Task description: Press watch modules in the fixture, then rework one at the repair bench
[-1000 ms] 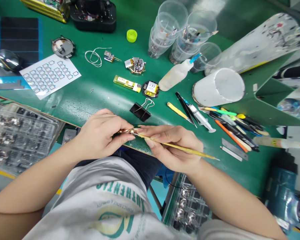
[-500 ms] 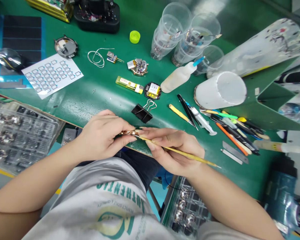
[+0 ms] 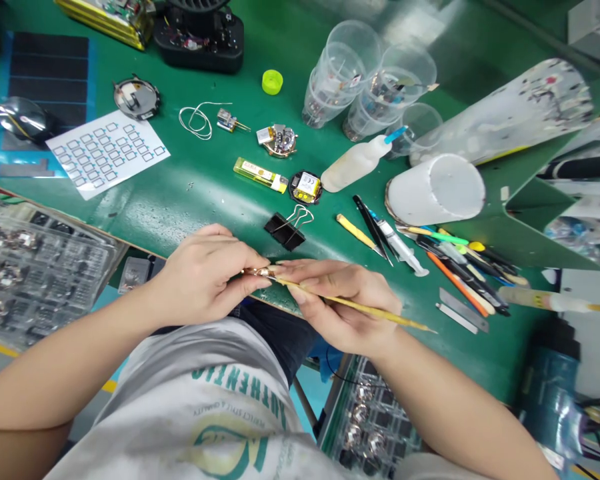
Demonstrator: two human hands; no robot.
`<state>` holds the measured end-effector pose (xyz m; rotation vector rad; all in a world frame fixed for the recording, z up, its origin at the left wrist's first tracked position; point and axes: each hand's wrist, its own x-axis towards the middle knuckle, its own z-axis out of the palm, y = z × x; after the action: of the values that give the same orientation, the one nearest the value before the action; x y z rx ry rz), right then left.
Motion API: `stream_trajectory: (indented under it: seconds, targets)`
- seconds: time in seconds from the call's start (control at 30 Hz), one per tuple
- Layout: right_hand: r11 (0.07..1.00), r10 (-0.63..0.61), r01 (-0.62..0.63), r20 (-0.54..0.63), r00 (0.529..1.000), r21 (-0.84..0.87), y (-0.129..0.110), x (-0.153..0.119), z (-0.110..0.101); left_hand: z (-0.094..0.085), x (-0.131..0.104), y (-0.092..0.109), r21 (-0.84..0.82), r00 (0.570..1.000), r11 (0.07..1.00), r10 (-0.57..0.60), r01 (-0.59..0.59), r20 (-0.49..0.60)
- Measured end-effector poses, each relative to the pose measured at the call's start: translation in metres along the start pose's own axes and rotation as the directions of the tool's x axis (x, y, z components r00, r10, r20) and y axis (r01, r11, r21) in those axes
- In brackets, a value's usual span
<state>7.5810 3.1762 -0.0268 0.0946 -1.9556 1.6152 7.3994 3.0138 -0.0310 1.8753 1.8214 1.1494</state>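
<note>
Left hand [image 3: 213, 273] pinches small metallic part [image 3: 257, 271], nearly closed

"What sort of place is this?"

"An electronics workshop, by the look of the green bench [image 3: 160, 180]."

"What shows it?"

"Opened round devices [image 3: 305, 187] with bare circuitry, tweezers [image 3: 373, 227], a syringe [image 3: 400, 245], and trays [image 3: 40, 267] of small metal parts beside the bench."

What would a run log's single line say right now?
left hand: pinching small shiny part | right hand: holding thin yellow tool, one end at the part | nearby: black binder clip, whitish bottle on green table
</note>
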Motion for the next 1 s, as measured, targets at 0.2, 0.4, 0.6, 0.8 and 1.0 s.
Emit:
stream_trajectory:
  seconds: [0.2,0.4,0.6,0.8,1.0]
  targets:
    - [0.998,0.05,-0.05,0.011,0.999,0.043,0.0011,-0.0021,-0.0027,0.0007,0.0005,0.0005,0.0,1.0,1.0,0.026,-0.026,-0.014]
    - [0.998,0.005,-0.008,0.045,0.999,0.065,0.0021,-0.0027,-0.0057,0.0,0.0006,0.0005,-0.005,1.0,1.0,0.028,-0.028,0.0]
    - [0.999,0.02,-0.023,0.068,0.997,0.038,0.0017,-0.0016,-0.0082,0.0004,0.0003,0.0006,-0.006,1.0,1.0,0.019,-0.019,0.004]
    - [0.998,0.027,-0.031,0.076,0.997,0.057,0.0012,0.0002,-0.0089,0.0003,0.0004,0.0005,-0.008,1.0,1.0,0.026,-0.026,-0.001]
    - [1.0,0.004,-0.006,0.068,0.998,0.029,0.0018,-0.0016,-0.0076,0.0004,0.001,0.0008,-0.01,1.0,1.0,0.026,-0.026,-0.003]
